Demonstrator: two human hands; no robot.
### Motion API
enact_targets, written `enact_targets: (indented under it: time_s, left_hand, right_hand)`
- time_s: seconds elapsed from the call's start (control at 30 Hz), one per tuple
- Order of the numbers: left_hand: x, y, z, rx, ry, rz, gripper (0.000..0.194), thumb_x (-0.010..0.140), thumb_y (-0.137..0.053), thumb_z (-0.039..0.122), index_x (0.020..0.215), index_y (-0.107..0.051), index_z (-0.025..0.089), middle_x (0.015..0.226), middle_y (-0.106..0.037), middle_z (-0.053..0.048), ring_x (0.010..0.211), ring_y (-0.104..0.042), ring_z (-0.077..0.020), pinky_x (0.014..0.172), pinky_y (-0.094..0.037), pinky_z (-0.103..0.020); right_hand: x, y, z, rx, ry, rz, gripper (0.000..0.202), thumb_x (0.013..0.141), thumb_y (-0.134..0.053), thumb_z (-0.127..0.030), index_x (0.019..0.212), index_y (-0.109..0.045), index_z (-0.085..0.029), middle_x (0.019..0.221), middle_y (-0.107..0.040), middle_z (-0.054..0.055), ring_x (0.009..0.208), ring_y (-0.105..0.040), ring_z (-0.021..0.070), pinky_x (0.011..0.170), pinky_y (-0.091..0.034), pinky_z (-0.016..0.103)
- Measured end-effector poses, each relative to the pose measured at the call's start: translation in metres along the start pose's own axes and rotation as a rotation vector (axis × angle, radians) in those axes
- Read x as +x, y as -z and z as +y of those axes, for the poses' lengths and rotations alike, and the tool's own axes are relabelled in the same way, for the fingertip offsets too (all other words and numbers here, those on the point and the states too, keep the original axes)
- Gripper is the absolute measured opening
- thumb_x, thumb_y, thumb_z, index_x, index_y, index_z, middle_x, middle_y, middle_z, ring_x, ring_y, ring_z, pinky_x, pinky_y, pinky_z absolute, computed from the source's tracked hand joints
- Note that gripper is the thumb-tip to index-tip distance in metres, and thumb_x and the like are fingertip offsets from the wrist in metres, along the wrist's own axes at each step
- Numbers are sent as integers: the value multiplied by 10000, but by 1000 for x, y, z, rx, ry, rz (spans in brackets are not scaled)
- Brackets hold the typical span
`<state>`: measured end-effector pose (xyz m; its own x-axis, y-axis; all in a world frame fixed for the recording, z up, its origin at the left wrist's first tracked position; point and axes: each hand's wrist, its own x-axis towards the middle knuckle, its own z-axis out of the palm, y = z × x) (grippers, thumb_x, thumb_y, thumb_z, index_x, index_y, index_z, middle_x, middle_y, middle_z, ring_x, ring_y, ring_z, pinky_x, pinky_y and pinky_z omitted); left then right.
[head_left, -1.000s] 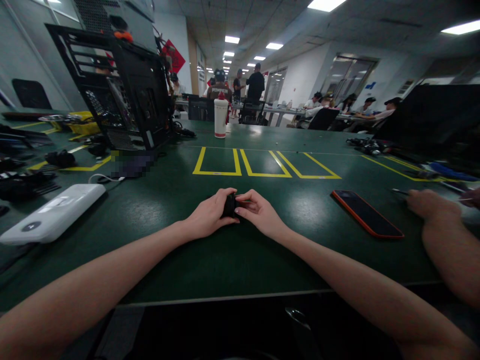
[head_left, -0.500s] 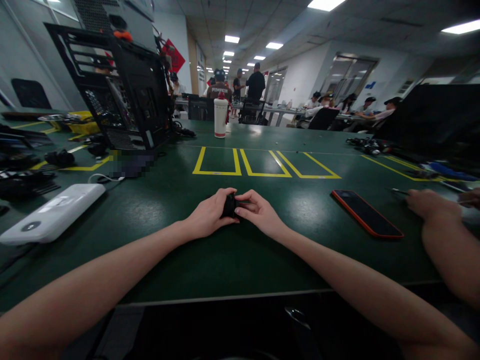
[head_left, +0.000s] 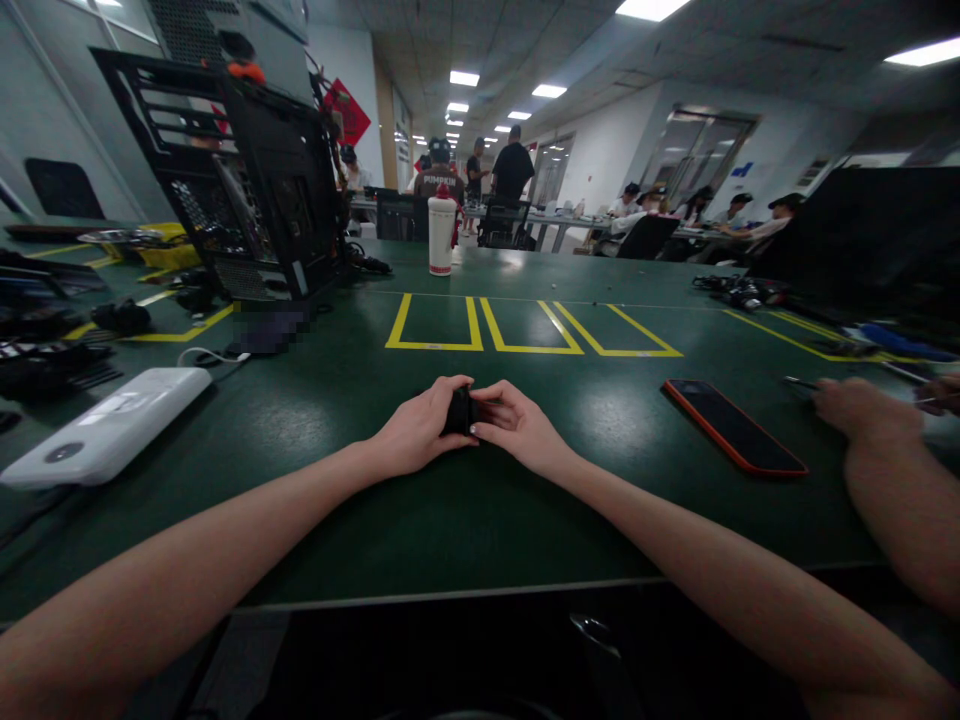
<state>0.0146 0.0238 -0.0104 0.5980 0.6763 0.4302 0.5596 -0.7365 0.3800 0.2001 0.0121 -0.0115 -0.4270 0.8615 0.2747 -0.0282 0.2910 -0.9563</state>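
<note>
Near the middle of the green table (head_left: 465, 540), a small black object (head_left: 457, 412) sits between my two hands; its kind cannot be made out. My left hand (head_left: 420, 428) is closed around its left side, thumb below and fingers above. From the right, my right hand (head_left: 521, 428) grips the object's right edge with thumb and bent fingers. Both palms hide much of it. Two forearms reach in from the lower corners and rest close to the table.
A phone with an orange-red case (head_left: 735, 428) lies to the right, close to another person's hand (head_left: 862, 408). At left are a white power bank (head_left: 109, 425) and a black computer case (head_left: 262, 190). A white bottle (head_left: 441, 235) stands behind yellow tape outlines (head_left: 435, 347).
My right hand's fingers have shifted slightly at the black object's right edge. My left hand and the object stay in the same place.
</note>
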Motion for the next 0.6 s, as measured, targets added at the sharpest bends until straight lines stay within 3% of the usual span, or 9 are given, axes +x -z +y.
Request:
enact_targets:
  time_s: [0.2,0.4,0.6]
  left_hand:
    - [0,-1,0,12,-11,1,655,738,-584,437,1240,-241,194,1213,-435,-126,1055,-514,-264,836,-459,-415]
    - [0,0,1,10,3,-6,655,733,-594,420,1237,-242,193,1200,-443,-121,1038,-518,-258,840,-458,-410]
    - [0,0,0,3,1,-7,642,739,-592,394,1244,-243,209,1198,-443,-119,1025,-527,-263,823,-464,-422]
  right_hand:
    - [2,-1,-2,-64,19,52,171,736,-605,-217,899,-555,-202,919,-591,5,896,-601,153,832,-490,347]
    - [1,1,-4,-83,-60,55,316,724,-618,-217,1022,-515,-199,1045,-585,43,1003,-572,174,919,-446,376]
    - [0,1,2,12,-16,8,312,681,-655,-167,942,-491,-213,1014,-559,8,962,-589,162,874,-475,360]
